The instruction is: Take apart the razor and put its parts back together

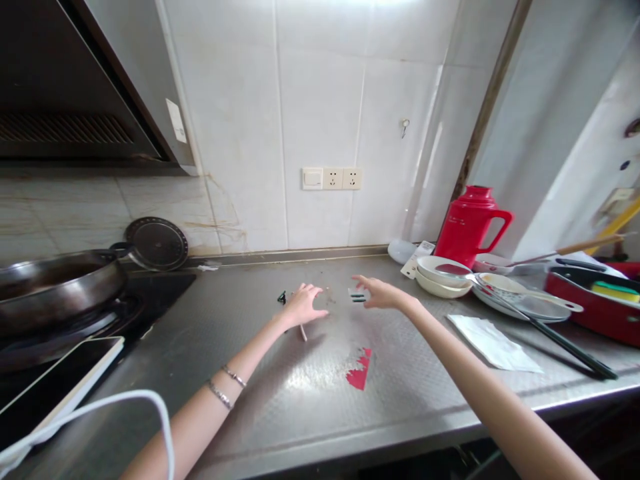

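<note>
Cable [125,403], white and looping, crosses the near edge at seven o'clock beside a phone [60,383] lying partly on the stove; a snagged forearm could, by the look of it, drag both off. Red scrap [360,373] sits on the steel counter [280,427] at six o'clock, between the two outstretched arms. Farther out, the left hand [303,305] curls loosely over a thin stick-like handle [303,331] with a small black piece [282,297] at its eleven o'clock; whether the fingers actually pinch anything cannot be told. The right hand [383,293] hovers with fingers spread, holding nothing, just beside a small dark-striped item [357,297] at the counter's centre. At three o'clock, chopsticks [560,337] lie across stacked bowls [443,275] and plates, near a tissue [493,343]; a careless sweep of the right elbow might tip them. A red jug [470,223] stands at two o'clock, and the wok [55,287] at nine o'clock may be hot.
</note>
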### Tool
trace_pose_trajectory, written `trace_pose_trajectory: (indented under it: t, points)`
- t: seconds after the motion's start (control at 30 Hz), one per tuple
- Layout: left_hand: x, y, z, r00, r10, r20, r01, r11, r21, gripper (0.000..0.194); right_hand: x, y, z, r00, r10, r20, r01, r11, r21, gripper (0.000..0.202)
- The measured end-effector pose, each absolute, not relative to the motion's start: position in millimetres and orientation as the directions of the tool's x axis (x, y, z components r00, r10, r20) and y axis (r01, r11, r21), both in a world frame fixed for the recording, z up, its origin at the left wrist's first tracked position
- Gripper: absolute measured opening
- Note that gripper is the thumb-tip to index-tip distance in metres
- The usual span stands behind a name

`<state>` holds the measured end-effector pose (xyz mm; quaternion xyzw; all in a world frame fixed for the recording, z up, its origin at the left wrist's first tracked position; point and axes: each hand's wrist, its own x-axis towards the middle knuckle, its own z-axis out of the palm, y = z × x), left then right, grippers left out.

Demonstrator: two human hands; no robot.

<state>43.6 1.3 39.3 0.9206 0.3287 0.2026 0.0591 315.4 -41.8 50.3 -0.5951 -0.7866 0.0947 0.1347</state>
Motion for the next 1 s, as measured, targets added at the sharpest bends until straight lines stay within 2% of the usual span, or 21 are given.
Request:
trace_pose_trajectory:
  t: [0.17,0.37,0.6,0.73,0.87,1.0]
  points:
    - [49,-2,38,0.724,0.625,0.292,0.593,-0.780,0.199,0.069,249,-43,61,-0.357,0.928,0.106,0.889,0.372,-0.265,0.083]
    - [43,1,34,0.683,0.677,0.274,0.656,-0.734,0.176,0.053,218,-42,60,-0.393,0.912,0.114,0.867,0.409,-0.283,0.080]
    - [33,16,30,0.681,0.711,0.175,0.687,-0.703,0.184,0.056,216,-33,47,-0.386,0.909,0.159,0.818,0.417,-0.396,0.085]
    - [31,25,30,0.656,0.747,0.106,0.736,-0.664,0.128,0.048,224,-26,30,-0.321,0.921,0.219,0.790,0.388,-0.475,0.085]
    - [31,29,31,0.626,0.778,0.046,0.774,-0.628,0.079,0.042,235,-21,10,-0.286,0.934,0.216,0.793,0.357,-0.494,0.082]
    - [30,32,29,0.614,0.789,0.009,0.786,-0.612,0.080,0.044,241,-17,-2,-0.255,0.940,0.226,0.798,0.336,-0.499,0.078]
